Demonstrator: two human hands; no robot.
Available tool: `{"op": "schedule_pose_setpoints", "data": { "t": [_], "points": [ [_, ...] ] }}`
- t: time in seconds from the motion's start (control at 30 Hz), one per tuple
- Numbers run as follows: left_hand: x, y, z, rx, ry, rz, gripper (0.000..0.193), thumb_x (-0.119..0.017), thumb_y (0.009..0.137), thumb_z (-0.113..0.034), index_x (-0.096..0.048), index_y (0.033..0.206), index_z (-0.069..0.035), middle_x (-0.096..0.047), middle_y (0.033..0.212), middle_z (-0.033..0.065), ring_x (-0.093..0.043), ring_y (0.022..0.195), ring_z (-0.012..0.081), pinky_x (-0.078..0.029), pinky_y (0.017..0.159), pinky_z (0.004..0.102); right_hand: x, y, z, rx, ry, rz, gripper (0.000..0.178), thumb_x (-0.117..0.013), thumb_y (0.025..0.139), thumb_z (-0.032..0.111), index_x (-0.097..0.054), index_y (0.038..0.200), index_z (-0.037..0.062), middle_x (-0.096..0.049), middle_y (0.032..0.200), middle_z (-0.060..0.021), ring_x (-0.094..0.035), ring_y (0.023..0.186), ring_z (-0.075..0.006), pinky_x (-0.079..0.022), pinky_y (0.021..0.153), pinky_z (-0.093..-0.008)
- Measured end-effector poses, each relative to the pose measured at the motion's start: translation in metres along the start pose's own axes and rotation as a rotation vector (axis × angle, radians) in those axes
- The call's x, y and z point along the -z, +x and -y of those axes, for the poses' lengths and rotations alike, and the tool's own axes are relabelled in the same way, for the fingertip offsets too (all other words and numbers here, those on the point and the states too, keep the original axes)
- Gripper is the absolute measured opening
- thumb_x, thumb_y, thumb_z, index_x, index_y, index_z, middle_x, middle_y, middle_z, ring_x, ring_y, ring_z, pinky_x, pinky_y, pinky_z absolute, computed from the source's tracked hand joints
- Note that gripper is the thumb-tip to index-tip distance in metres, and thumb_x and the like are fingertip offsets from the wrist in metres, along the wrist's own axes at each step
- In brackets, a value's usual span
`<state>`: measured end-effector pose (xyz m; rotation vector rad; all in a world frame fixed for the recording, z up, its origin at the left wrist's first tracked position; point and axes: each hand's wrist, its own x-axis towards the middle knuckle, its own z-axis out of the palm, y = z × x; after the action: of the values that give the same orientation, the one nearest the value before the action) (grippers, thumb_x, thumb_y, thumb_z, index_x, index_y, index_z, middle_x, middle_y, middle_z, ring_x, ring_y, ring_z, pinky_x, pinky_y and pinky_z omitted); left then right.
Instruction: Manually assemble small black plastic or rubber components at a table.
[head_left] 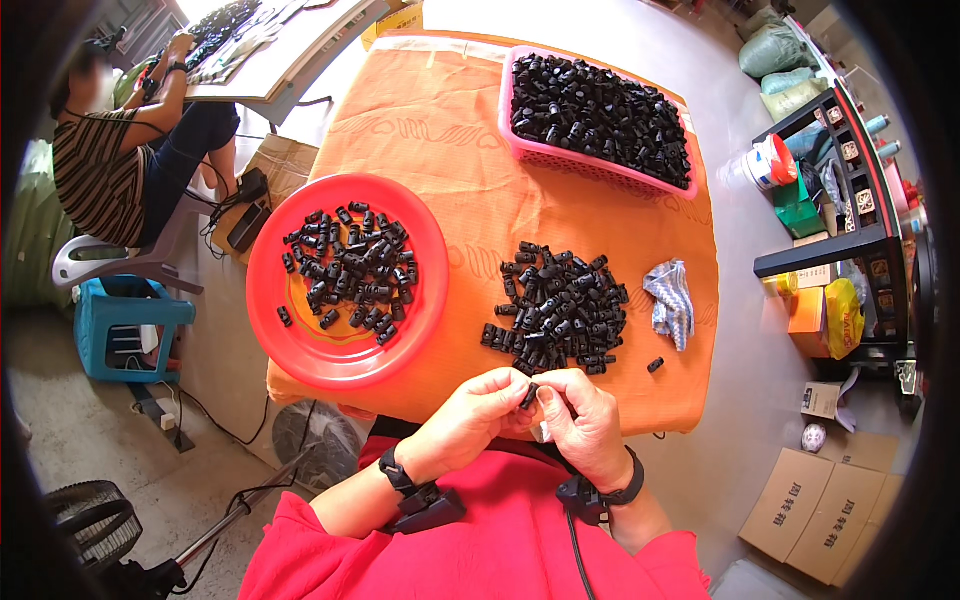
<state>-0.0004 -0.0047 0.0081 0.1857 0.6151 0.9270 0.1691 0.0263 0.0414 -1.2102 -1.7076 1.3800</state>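
Note:
My left hand (470, 412) and my right hand (582, 422) meet at the table's near edge. Between their fingertips they pinch one small black cord lock (529, 396), partly covered by the fingers. Just beyond the hands, a loose heap of black cord locks (560, 310) lies on the orange tablecloth (420, 120). To the left sits a round red plate (268, 290) with many more of them scattered in it. A pink basket (600, 176) at the far right is filled with small black parts. One single cord lock (655, 365) lies apart, right of the heap.
A crumpled blue-and-white cloth (672, 300) lies near the table's right side. At the far left a person in a striped top (105, 170) works at another table. A blue stool (130, 325), a fan (95, 525), shelving (830, 250) and cardboard boxes (820, 510) stand around.

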Motion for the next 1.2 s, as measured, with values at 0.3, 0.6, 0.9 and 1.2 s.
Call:
{"op": "schedule_pose_setpoints", "data": {
  "t": [0.3, 0.6, 0.9, 1.2],
  "points": [
    [0.003, 0.000, -0.002, 0.017, 0.014, -0.030, 0.015, -0.057, 0.101, -0.026, -0.056, 0.102, -0.012, -0.061, 0.096, -0.0018, -0.059, 0.088, 0.0078, -0.053, 0.082, 0.0281, 0.005, 0.004, -0.001, 0.284, -0.388, 0.059, 0.042, -0.077, 0.081, 0.007, -0.059, 0.119, 0.0037, -0.063, 0.070, -0.0074, -0.062, 0.057, -0.0204, -0.049, 0.051, -0.0316],
    [0.006, -0.001, -0.006, 0.048, 0.012, -0.056, 0.015, -0.058, 0.100, -0.022, -0.059, 0.098, -0.007, -0.064, 0.098, 0.0057, -0.066, 0.090, 0.0207, -0.057, 0.080, 0.0406, 0.006, 0.003, -0.004, 0.357, -0.480, 0.056, 0.041, -0.077, 0.077, 0.005, -0.059, 0.114, 0.0041, -0.063, 0.070, -0.0066, -0.063, 0.059, -0.0242, -0.050, 0.053, -0.0343],
    [0.007, 0.001, -0.006, -0.019, 0.137, -0.134, 0.015, -0.055, 0.101, -0.020, -0.062, 0.100, -0.007, -0.061, 0.090, 0.0001, -0.058, 0.084, 0.0093, -0.051, 0.081, 0.0277, 0.002, -0.002, -0.009, 0.281, -0.176, 0.054, 0.042, -0.076, 0.075, -0.002, -0.060, 0.114, 0.0020, -0.057, 0.060, -0.0035, -0.057, 0.047, -0.0138, -0.045, 0.047, -0.0290],
    [0.013, 0.000, -0.001, -0.025, 0.161, -0.087, 0.017, -0.054, 0.102, -0.022, -0.060, 0.103, -0.006, -0.061, 0.095, 0.0007, -0.060, 0.088, 0.0104, -0.054, 0.084, 0.0307, 0.002, -0.001, -0.009, 0.331, -0.183, 0.024, 0.044, -0.076, 0.076, 0.000, -0.062, 0.118, 0.0030, -0.060, 0.064, -0.0035, -0.057, 0.049, -0.0154, -0.046, 0.049, -0.0293]
  ]
}}
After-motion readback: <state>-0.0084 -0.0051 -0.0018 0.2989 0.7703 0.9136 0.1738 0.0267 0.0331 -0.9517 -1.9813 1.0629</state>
